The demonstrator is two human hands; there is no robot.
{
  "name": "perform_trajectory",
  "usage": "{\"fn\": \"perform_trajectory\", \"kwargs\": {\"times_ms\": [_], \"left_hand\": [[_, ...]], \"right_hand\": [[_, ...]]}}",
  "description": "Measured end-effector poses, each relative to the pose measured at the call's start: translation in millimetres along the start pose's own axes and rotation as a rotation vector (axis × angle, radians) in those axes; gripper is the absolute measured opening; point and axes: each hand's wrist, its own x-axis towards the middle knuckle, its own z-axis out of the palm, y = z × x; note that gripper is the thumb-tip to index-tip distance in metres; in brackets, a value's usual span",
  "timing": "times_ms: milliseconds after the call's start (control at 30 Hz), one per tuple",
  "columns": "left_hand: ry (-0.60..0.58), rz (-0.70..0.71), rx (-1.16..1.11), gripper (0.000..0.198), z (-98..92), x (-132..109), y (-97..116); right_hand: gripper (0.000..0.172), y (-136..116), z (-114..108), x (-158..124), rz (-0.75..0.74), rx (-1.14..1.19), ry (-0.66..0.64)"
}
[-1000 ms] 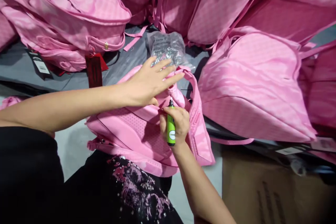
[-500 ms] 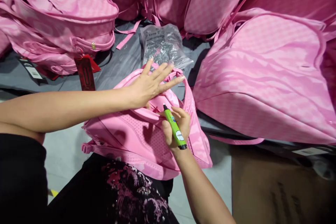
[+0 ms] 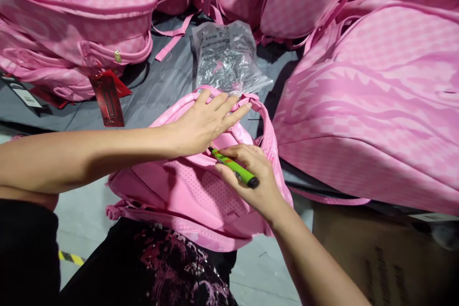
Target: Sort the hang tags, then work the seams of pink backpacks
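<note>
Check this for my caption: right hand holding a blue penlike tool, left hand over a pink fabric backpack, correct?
Not blue: the head view shows the right hand holding a green penlike tool, left hand over a pink fabric backpack.

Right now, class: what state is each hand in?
Left hand: open, palm down over the pink backpack.
Right hand: closed around the green marker.

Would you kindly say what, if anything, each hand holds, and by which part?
The right hand holds a green marker by its barrel. The left hand lies over the pink backpack; whether it grips is unclear.
</note>
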Motion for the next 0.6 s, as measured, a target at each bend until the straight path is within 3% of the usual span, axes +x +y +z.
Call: {"fn": "perform_trajectory", "kwargs": {"times_ms": [200, 400, 600], "left_hand": [[-0.091, -0.087, -0.08, 0.082, -7.3, 11.2, 0.9], [-0.1, -0.095, -0.133, 0.08, -5.9, 16.4, -1.5], [-0.087, -0.098, -0.191, 0.08, -1.4, 19.3, -4.6]], "right_hand": [[0.018, 6.1, -15.5, 3.8, -0.044, -0.182, -0.151], [0.032, 7.0, -22.4, 6.7, -0.045, -0.106, -0.247], [0.02, 0.9, -18.1, 11.8, -0.086, -0.182, -0.211]]}}
